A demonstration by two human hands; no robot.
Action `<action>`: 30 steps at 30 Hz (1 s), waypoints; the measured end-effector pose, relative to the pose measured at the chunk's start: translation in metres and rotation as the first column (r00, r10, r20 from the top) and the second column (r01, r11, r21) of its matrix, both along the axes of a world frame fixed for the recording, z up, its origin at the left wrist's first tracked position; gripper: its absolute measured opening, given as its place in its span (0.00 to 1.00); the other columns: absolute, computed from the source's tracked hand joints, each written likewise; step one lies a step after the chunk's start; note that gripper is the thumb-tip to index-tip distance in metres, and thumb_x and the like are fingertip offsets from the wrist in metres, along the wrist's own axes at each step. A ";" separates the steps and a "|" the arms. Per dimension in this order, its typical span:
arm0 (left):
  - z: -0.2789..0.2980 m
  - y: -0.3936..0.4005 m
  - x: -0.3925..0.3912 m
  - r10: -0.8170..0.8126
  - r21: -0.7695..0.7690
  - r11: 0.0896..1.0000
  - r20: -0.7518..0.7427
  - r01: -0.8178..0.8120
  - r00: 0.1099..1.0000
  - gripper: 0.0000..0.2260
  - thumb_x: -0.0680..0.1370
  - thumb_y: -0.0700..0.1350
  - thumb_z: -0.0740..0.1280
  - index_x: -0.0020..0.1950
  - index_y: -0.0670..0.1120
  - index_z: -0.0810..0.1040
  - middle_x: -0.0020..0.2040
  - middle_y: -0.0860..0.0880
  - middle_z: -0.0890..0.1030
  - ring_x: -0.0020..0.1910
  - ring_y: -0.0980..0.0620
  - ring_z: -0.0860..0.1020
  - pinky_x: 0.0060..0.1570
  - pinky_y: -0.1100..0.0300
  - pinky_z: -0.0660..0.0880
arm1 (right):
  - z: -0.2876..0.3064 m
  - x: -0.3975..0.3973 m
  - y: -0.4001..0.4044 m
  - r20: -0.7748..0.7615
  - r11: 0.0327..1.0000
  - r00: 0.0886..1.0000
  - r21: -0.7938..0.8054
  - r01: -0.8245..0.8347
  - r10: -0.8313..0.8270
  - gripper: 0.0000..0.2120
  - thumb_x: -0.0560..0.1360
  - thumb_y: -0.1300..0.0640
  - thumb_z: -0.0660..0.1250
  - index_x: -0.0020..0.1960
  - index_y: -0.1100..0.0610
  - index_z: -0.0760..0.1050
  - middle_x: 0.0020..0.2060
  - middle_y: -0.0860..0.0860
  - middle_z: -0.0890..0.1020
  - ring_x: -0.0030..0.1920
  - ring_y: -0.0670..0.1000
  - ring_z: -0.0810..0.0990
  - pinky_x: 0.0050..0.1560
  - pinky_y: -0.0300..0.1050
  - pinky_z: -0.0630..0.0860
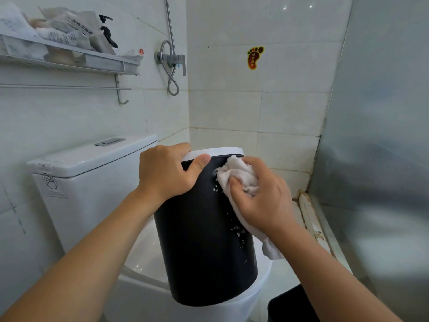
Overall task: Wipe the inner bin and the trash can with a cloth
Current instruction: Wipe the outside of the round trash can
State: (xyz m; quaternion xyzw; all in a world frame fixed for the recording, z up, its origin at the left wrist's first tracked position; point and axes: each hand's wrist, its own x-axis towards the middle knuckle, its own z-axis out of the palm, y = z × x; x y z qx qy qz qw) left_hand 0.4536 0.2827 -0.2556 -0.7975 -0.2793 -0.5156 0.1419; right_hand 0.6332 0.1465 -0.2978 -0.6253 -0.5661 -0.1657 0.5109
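From the head view, the left hand (166, 173) clamps the white rim of the black cylindrical plastic bin (204, 240), held tilted above the white ceramic toilet (92, 182). The right hand (262, 196) grips a crumpled white cloth (239, 175) pressed to the bin's upper side. Tiled wall behind, frosted glass panel (376, 135) close right, a dark object (287, 305) low right.

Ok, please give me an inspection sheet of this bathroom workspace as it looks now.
Surface: bin held over the white toilet.
Job's things: black bin, white rim, white specks on its side; white cloth pressed on it.
Clutter: shelf with packets and a pump bottle.
Hands: left hand grips the rim; right hand holds the cloth.
Cables: shower hose only.
Surroundings: tiled walls, foot sticker, glass panel at right.
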 end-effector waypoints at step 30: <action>-0.001 -0.005 0.013 0.009 0.066 0.998 0.033 -0.011 0.999 0.25 0.76 0.66 0.61 0.31 0.49 0.59 0.22 0.53 0.61 0.22 0.44 0.64 0.28 0.61 0.59 | -0.001 -0.021 -0.006 0.236 0.998 0.970 0.051 0.045 -0.056 0.13 0.75 0.43 0.69 0.57 0.46 0.79 0.37 0.45 0.75 0.34 0.49 0.73 0.30 0.47 0.73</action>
